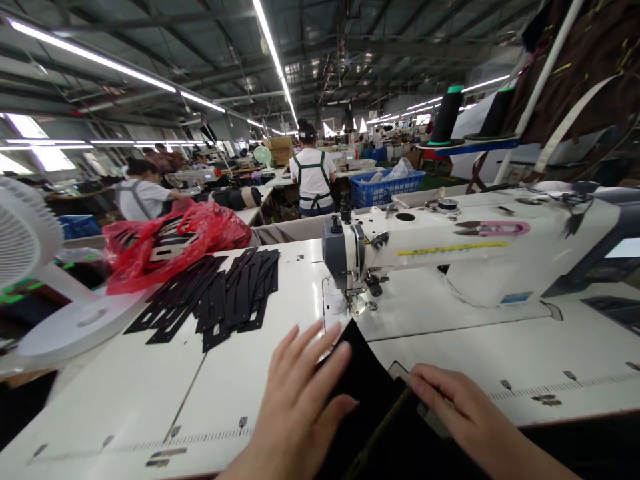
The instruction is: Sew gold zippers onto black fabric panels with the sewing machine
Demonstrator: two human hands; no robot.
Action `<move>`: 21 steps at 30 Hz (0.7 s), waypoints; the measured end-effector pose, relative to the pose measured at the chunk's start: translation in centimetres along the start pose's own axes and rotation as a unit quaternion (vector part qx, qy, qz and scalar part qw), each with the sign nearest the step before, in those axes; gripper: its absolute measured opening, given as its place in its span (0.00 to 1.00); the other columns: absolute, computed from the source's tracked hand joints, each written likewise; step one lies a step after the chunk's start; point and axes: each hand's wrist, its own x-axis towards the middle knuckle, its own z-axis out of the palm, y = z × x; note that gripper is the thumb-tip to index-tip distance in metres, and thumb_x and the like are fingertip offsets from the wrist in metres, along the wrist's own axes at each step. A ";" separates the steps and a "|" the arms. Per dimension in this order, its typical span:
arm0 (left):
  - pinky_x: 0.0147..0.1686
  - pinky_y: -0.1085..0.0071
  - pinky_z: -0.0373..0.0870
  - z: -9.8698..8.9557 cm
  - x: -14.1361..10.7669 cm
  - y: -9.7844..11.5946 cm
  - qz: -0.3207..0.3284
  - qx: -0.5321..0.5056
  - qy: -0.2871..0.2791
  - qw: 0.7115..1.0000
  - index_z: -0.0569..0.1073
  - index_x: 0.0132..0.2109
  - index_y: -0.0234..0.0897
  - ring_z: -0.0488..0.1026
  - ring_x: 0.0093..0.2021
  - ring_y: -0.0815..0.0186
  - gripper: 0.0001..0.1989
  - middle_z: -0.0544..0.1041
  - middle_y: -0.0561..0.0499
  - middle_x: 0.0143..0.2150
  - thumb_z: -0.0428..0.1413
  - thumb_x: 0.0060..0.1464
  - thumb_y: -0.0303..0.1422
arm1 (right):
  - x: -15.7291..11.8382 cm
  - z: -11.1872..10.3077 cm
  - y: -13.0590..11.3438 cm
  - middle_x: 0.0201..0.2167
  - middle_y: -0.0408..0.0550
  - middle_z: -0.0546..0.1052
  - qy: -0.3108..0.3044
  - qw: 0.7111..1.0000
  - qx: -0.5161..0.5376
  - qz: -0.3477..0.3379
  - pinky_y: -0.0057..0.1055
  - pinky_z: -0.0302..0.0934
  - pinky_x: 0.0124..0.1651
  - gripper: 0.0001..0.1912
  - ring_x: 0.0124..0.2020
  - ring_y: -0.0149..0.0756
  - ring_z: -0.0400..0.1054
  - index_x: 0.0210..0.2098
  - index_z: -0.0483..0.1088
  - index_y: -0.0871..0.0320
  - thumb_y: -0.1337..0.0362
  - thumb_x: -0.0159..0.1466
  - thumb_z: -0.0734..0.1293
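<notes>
A black fabric piece (363, 373) lies at the front of the sewing machine (480, 247), its pointed corner just before the presser foot (357, 305). A gold-toned line, perhaps zipper teeth, runs along it. My left hand (303, 393) is over the fabric's left edge, fingers stretched and apart; whether the palm presses on it is hard to tell. My right hand (455, 400) pinches the fabric's right edge between thumb and fingers, beside a small greyish piece. The fabric's lower part runs out of view.
Left of the machine, black slotted strips (235, 293) lie in a loose pile. Behind them is a red plastic bag (175, 240) of similar pieces. A white fan (65, 300) stands far left. Pink-handled thread snips (493, 229) rest on the machine arm. Co-workers sit beyond the table.
</notes>
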 end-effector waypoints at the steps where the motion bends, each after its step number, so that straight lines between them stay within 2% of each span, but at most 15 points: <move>1: 0.62 0.49 0.43 0.3 0.8 0.7 0.063 0.008 -0.048 0.997 0.60 0.59 0.43 0.55 0.62 0.54 0.25 0.65 0.46 0.59 0.55 0.56 0.29 | 0.1 0.3 -0.1 0.24 0.42 0.66 0.006 1.000 0.000 -0.011 0.28 0.55 0.34 0.19 0.29 0.33 0.62 0.25 0.59 0.56 0.50 0.66 0.53; 3: 0.62 0.47 0.35 1.2 2.2 1.7 0.087 -0.005 -0.123 0.989 0.62 0.57 0.40 0.59 0.60 0.54 0.21 0.70 0.46 0.54 0.55 0.57 0.30 | 0.3 0.7 -0.3 0.26 0.42 0.69 0.017 0.999 0.003 -0.031 0.28 0.56 0.36 0.18 0.31 0.34 0.64 0.28 0.61 0.56 0.51 0.66 0.53; 5: 0.62 0.48 0.38 2.3 3.0 2.0 0.040 -0.038 -0.156 0.986 0.65 0.53 0.39 0.68 0.51 0.58 0.18 0.75 0.49 0.45 0.57 0.56 0.31 | 0.7 0.9 -0.4 0.26 0.43 0.70 0.022 0.999 -0.005 -0.036 0.28 0.56 0.36 0.18 0.30 0.34 0.64 0.28 0.62 0.56 0.52 0.66 0.53; 8: 0.57 0.53 0.53 3.5 3.1 1.4 -0.036 -0.058 -0.117 0.991 0.68 0.46 0.36 0.71 0.38 0.62 0.17 0.75 0.52 0.34 0.63 0.50 0.32 | 1.2 1.0 -0.5 0.23 0.43 0.68 0.027 0.999 -0.032 -0.019 0.29 0.54 0.32 0.20 0.27 0.34 0.64 0.25 0.60 0.56 0.52 0.67 0.52; 11: 0.43 0.60 0.63 3.8 2.6 0.7 -0.037 -0.037 -0.084 0.995 0.70 0.36 0.34 0.68 0.34 0.62 0.10 0.72 0.51 0.31 0.62 0.50 0.34 | 1.8 1.2 -0.7 0.22 0.42 0.67 0.016 0.999 -0.043 -0.010 0.29 0.53 0.31 0.21 0.26 0.33 0.63 0.24 0.59 0.56 0.51 0.66 0.52; 13: 0.36 0.64 0.62 3.7 2.3 0.4 -0.018 -0.007 -0.073 0.997 0.69 0.31 0.34 0.67 0.32 0.62 0.10 0.70 0.50 0.29 0.58 0.54 0.35 | 2.3 1.4 -0.9 0.22 0.41 0.67 -0.005 0.999 -0.035 -0.018 0.28 0.52 0.30 0.20 0.26 0.32 0.62 0.24 0.59 0.56 0.51 0.66 0.52; 16: 0.34 0.64 0.59 3.5 2.0 0.5 0.016 0.055 -0.047 0.997 0.68 0.29 0.34 0.65 0.29 0.63 0.12 0.69 0.50 0.27 0.53 0.59 0.36 | 3.0 1.7 -0.9 0.22 0.41 0.67 -0.017 0.999 -0.021 -0.033 0.28 0.51 0.30 0.20 0.26 0.31 0.61 0.24 0.58 0.56 0.52 0.67 0.52; 21: 0.33 0.66 0.56 3.1 1.5 1.0 0.083 0.107 -0.003 0.991 0.71 0.33 0.33 0.62 0.27 0.66 0.10 0.66 0.52 0.24 0.48 0.60 0.25 | 3.6 2.1 -0.5 0.21 0.41 0.65 0.009 0.999 0.017 -0.026 0.28 0.52 0.31 0.21 0.26 0.32 0.60 0.23 0.57 0.56 0.51 0.66 0.52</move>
